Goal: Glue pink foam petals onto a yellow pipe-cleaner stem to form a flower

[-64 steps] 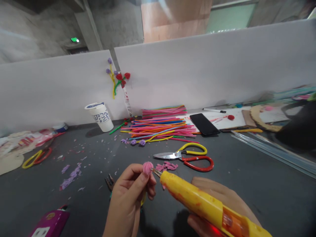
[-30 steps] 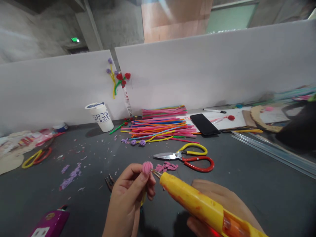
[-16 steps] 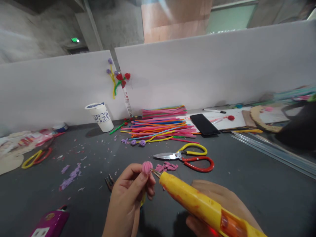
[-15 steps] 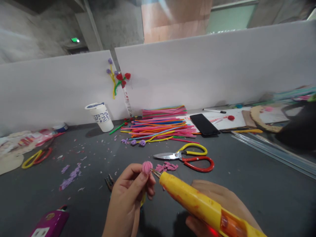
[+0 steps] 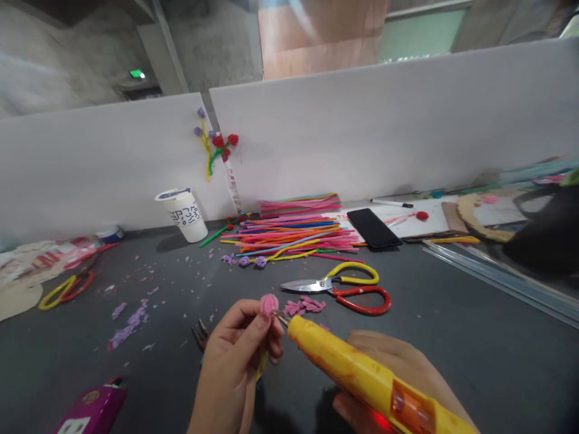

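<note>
Between the thumb and fingers of my left hand [image 5: 239, 355] is a small pink fuzzy flower head [image 5: 268, 305], with a bit of yellow stem showing below the palm. My right hand [image 5: 402, 367] is wrapped round a yellow glue gun [image 5: 344, 355], whose metal nozzle points left at the lower right side of the flower head; I cannot tell if it touches. A red light glows under the gun's body. Just beyond lie small cut pink pieces [image 5: 305, 305] and scissors [image 5: 337, 286] with one yellow and one red handle. Pliers [image 5: 199, 335] are partly hidden behind my left hand.
Colourful pipe cleaners [image 5: 294, 232] lie in a pile at the back, beside a black phone [image 5: 373, 228]. A white cup [image 5: 184, 216] stands left of them. Second scissors [image 5: 67, 290], purple scraps [image 5: 131, 325] and a purple box [image 5: 93, 410] are on the left. Clear sticks [image 5: 502, 277] lie right.
The glue gun and my right hand have shifted slightly left and down, with the nozzle now lower against the flower head's side. My left hand keeps its hold, nearly still.
</note>
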